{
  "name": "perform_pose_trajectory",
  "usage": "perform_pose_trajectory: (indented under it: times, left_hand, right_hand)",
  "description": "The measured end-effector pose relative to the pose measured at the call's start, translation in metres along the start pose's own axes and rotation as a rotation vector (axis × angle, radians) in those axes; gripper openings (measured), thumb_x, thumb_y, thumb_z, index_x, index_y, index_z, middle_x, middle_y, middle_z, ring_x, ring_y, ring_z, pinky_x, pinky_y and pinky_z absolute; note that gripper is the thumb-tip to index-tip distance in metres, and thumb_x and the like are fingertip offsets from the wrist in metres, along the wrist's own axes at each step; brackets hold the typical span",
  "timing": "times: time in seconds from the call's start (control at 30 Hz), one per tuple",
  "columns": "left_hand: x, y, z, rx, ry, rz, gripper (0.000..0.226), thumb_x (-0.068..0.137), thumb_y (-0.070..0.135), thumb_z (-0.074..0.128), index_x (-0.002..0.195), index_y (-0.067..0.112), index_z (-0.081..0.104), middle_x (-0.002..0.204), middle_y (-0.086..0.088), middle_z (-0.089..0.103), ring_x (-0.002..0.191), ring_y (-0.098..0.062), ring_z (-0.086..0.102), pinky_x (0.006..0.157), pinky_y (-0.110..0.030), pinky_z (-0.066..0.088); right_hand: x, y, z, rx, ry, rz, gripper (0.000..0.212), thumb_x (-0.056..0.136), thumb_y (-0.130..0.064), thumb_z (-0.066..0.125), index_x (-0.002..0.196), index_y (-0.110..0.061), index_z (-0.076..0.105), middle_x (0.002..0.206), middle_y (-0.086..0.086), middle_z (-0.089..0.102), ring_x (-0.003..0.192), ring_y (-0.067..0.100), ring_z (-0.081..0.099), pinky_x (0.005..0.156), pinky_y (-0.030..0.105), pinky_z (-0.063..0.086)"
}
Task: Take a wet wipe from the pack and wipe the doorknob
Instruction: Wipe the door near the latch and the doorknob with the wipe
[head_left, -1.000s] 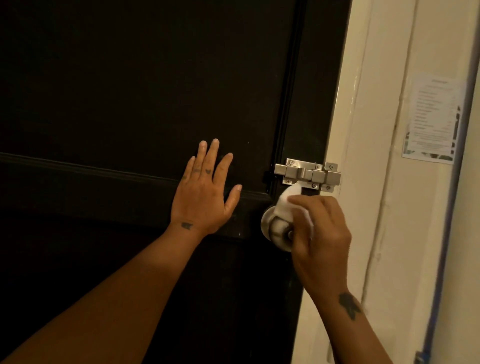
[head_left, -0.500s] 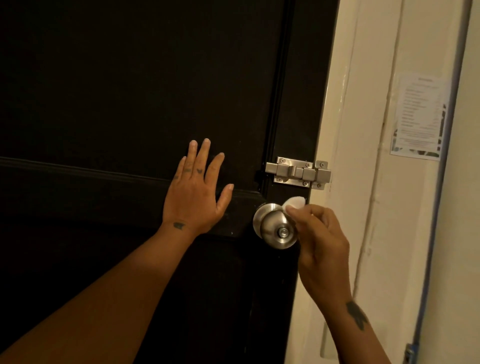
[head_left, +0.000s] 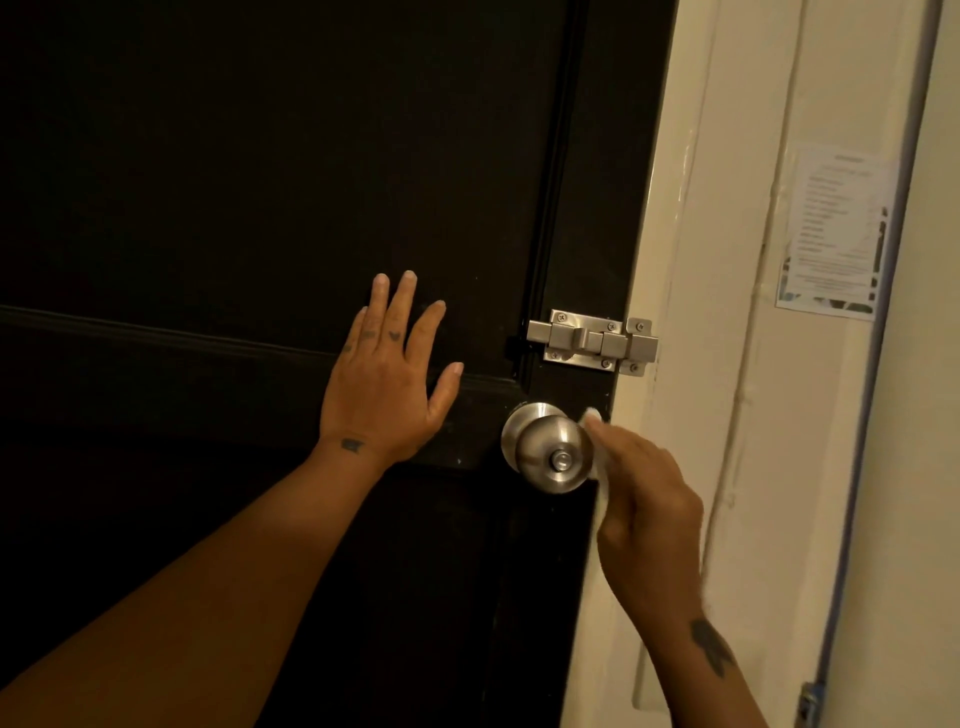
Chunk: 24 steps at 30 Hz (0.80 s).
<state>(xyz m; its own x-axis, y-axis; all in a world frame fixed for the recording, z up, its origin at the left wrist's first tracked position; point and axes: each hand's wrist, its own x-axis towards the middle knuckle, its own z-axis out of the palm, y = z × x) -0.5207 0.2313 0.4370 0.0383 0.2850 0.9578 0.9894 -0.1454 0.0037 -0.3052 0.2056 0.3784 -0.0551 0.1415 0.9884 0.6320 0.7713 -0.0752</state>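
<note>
One round brushed-metal doorknob (head_left: 551, 451) juts from the dark panelled door (head_left: 260, 182), with one metal slide bolt (head_left: 592, 340) above it. The left hand (head_left: 387, 382) lies flat on the door, fingers spread, holding nothing. The right hand (head_left: 647, 512), blurred, pinches one white wet wipe (head_left: 598, 457) against the knob's right side. One printed paper notice (head_left: 831, 234) hangs on the cream wall (head_left: 909, 467).

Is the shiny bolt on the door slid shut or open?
Shut, it looks like: the slide bolt reaches across from the black door into the piece at the door's edge.
</note>
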Motion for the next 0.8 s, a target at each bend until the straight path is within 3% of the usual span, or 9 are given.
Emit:
perform_pose_trajectory:
  times: [0.1,0.17,0.33,0.43,0.57,0.67,0.8]
  left_hand:
    - [0.0,0.0,0.0,0.004,-0.001,0.002,0.062,0.086,0.048,0.027,0.137,0.013,0.031,0.152,-0.018,0.02,0.141,-0.033,0.009,0.109,-0.041,0.013]
    - [0.0,0.0,0.0,0.006,0.002,0.002,0.062,0.086,0.047,0.028,0.137,0.012,0.032,0.152,-0.019,0.02,0.141,-0.034,0.01,0.109,-0.041,0.013]
    - [0.0,0.0,0.0,-0.001,-0.001,-0.002,0.062,0.086,0.047,0.028,0.137,0.013,0.031,0.152,-0.019,0.02,0.141,-0.034,0.01,0.109,-0.042,0.014]
    - [0.0,0.0,0.001,0.01,0.004,0.001,0.062,0.086,0.047,0.029,0.137,0.012,0.032,0.152,-0.019,0.021,0.141,-0.034,0.011,0.109,-0.042,0.016]
    - [0.0,-0.001,0.001,0.019,0.001,0.002,0.062,0.086,0.048,0.028,0.137,0.012,0.031,0.152,-0.019,0.02,0.141,-0.033,0.01,0.109,-0.042,0.015]
    - [0.0,0.0,0.0,0.011,-0.004,-0.001,0.063,0.085,0.047,0.028,0.137,0.013,0.031,0.152,-0.019,0.02,0.141,-0.033,0.01,0.108,-0.041,0.014]
    - [0.0,0.0,0.0,0.006,-0.003,-0.002,0.063,0.085,0.047,0.027,0.137,0.012,0.031,0.152,-0.019,0.02,0.141,-0.034,0.01,0.108,-0.041,0.014]
  right_hand:
    - [-0.01,0.006,-0.003,0.005,0.091,0.062,0.037,0.083,-0.02,0.039,0.115,-0.013,0.055,0.107,0.001,0.061,0.101,0.014,0.056,0.094,0.01,0.036]
    - [-0.007,0.0,-0.002,0.012,0.132,0.085,0.039,0.086,-0.022,0.039,0.119,-0.007,0.055,0.112,-0.001,0.055,0.104,0.012,0.052,0.094,0.009,0.036]
    - [-0.018,-0.012,0.009,0.028,0.049,0.08,0.043,0.089,-0.027,0.039,0.123,-0.003,0.052,0.119,0.008,0.058,0.107,0.005,0.045,0.097,0.004,0.029]
    - [-0.043,-0.014,0.01,0.066,0.056,0.098,0.042,0.096,-0.04,0.034,0.122,-0.011,0.048,0.115,0.002,0.055,0.104,0.001,0.045,0.095,0.002,0.03]
    - [-0.044,-0.009,0.002,0.032,0.122,0.1,0.035,0.084,-0.012,0.043,0.117,-0.013,0.056,0.109,0.0,0.057,0.101,0.003,0.049,0.094,0.003,0.033]
    - [-0.021,-0.009,0.002,0.009,0.178,0.169,0.037,0.085,-0.018,0.04,0.116,-0.006,0.057,0.107,-0.003,0.055,0.098,0.003,0.048,0.091,0.001,0.033]
    - [-0.029,-0.019,0.013,0.078,0.112,0.203,0.037,0.085,-0.02,0.045,0.12,-0.009,0.052,0.099,-0.009,0.053,0.09,-0.011,0.048,0.085,-0.002,0.032]
